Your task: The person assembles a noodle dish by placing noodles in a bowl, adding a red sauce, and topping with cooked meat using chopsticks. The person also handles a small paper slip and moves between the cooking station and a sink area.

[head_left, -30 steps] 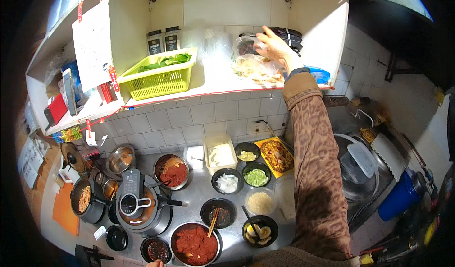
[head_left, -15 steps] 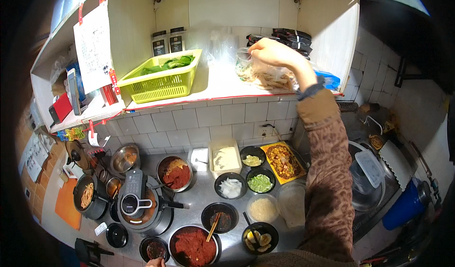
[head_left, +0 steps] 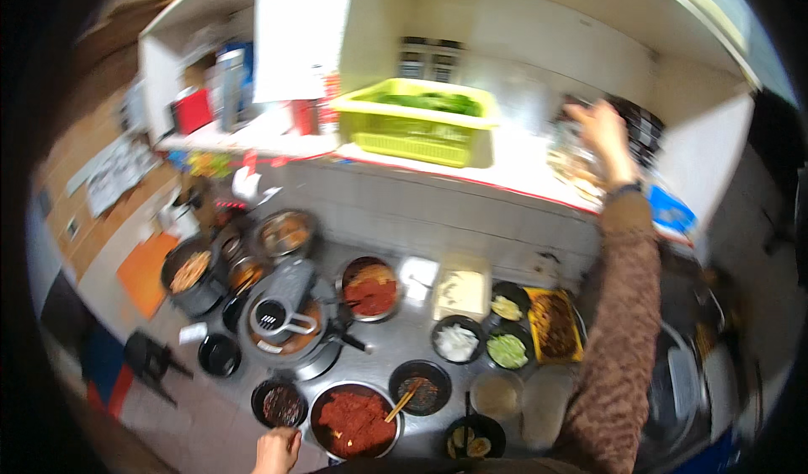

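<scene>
Worktop point(head_left: 374, 371) is bare metal, smooth, semi-gloss with soft glare. Near mixing bowl point(head_left: 312, 423): metal, bright rim. Small black bowl point(head_left: 219, 356) near left: looks like glossy plastic. Chopsticks point(head_left: 403, 401): wood by the look, matt. Far side: shelf point(head_left: 522, 156) smooth white, glaring under the light; basket point(head_left: 412, 144) is yellow-green plastic, slotted wall, slight sheen. Bag point(head_left: 574, 161) at the right hand point(head_left: 604, 130): thin clear plastic, details blurred. Blue packet point(head_left: 671, 211) far right: shiny plastic film. Sleeve point(head_left: 619, 322): soft patterned cloth, matt. Hanging sheet point(head_left: 303, 36) far left: matt white paper. Wall tiles point(head_left: 379, 200): smooth, low sheen.
</scene>
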Tool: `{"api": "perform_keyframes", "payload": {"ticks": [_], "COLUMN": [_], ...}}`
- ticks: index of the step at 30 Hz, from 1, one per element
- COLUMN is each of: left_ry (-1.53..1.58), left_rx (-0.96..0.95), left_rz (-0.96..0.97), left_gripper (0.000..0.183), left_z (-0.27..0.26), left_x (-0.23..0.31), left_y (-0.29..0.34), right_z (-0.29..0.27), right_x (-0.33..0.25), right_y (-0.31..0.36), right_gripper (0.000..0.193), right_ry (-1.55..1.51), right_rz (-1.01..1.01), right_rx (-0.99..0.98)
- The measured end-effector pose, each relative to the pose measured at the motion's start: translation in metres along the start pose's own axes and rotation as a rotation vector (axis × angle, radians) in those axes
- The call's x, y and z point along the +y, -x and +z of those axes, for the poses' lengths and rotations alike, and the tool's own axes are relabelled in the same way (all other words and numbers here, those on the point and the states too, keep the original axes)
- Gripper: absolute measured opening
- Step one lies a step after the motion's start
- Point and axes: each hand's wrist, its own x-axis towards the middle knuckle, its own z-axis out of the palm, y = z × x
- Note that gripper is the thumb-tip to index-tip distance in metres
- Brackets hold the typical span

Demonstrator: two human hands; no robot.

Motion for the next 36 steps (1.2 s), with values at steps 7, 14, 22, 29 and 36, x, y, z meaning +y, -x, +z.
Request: {"api": "perform_keyframes", "payload": {"ticks": [7, 14, 22, 29, 36], "left_ry": [-0.025, 0.012, 0.017, 0.005, -0.006], "left_rx": [-0.036, -0.054, -0.082, -0.086, -0.148], "left_rz": [-0.044, -0.025, -0.094, -0.092, -0.131], "left_gripper": [0.020, 0.019, 0.019, 0.021, 0.022], "left_z": [-0.003, -0.003, 0.000, 0.008, 0.012], "left_x": [-0.006, -0.012, -0.029, -0.037, -0.038], "left_y": [-0.003, -0.007, 0.004, 0.003, 0.006], "right_z": [-0.020, -0.040, -0.047, 0.005, 0.035], "right_x": [0.023, -0.023, 0.003, 0.024, 0.055], "right_y": [-0.021, 0.009, 0.002, 0.002, -0.002], "right_gripper": [0.054, 0.062, 0.023, 0.033, 0.028], "right_ry": [0.256, 0.314, 0.422, -0.015, -0.037], "right_rz": [-0.043, -0.521, 0.003, 0.076, -0.053], "right_rx": [-0.580, 0.108, -0.177, -0.572, -0.427]}}
